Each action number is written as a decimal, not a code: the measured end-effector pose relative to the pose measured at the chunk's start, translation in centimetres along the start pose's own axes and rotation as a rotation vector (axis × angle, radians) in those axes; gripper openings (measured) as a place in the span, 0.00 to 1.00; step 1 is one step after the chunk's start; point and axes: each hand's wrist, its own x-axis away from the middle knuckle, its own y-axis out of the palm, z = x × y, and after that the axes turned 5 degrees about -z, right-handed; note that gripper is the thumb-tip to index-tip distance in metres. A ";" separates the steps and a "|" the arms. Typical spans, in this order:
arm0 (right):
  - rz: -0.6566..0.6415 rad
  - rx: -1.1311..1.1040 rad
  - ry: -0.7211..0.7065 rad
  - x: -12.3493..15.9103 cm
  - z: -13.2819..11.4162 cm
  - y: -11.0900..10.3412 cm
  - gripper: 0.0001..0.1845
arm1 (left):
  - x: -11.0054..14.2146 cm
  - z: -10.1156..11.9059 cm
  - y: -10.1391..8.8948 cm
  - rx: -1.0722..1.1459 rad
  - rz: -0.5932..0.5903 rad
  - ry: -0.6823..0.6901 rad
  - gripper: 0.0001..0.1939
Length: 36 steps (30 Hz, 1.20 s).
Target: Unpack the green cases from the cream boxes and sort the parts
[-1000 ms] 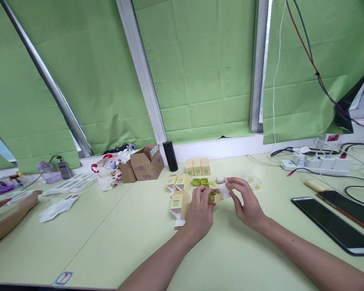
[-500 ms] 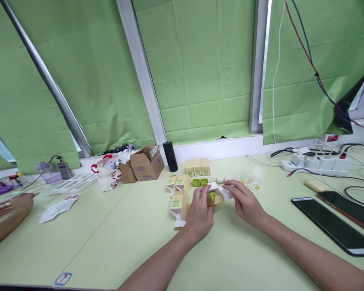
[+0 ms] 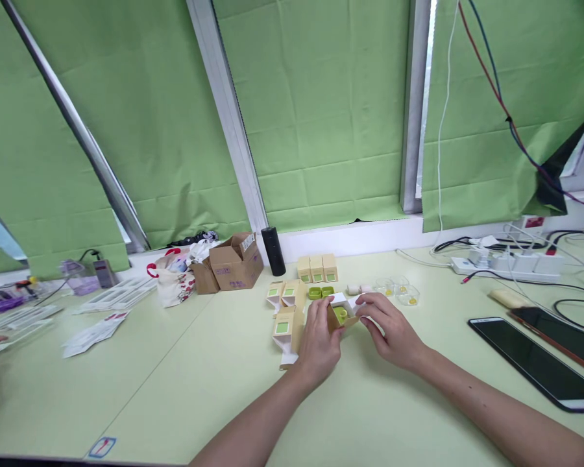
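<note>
Right hand [image 3: 389, 332] edged left, curled at box [image 3: 349, 322].

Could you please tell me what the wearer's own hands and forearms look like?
The left hand and right hand are bare, with no gloves, rings or watch visible. The left forearm and right forearm show no sleeve as far as the frame reaches. A couple of small spots mark the right forearm.

Left hand [image 3: 320, 344] and right hand [image 3: 394, 332] close together (fingers [image 3: 377, 302] bent), forearms [image 3: 267, 408] bare.
</note>
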 end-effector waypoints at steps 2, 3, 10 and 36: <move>-0.007 -0.019 0.000 0.0 -0.2 -0.1 0.09 | 0.0 -0.1 0.1 0.017 0.009 0.004 0.34; -0.014 -0.026 -0.003 0.0 -0.3 -0.2 0.09 | 0.0 -0.1 0.1 0.027 0.010 0.006 0.34; -0.061 -0.016 -0.008 0.0 -0.7 -0.1 0.08 | 0.0 -0.3 0.1 0.071 -0.001 0.006 0.37; -0.007 -0.162 0.397 -0.1 -0.5 2.3 0.09 | 0.3 1.0 0.2 -0.314 -0.080 0.178 0.36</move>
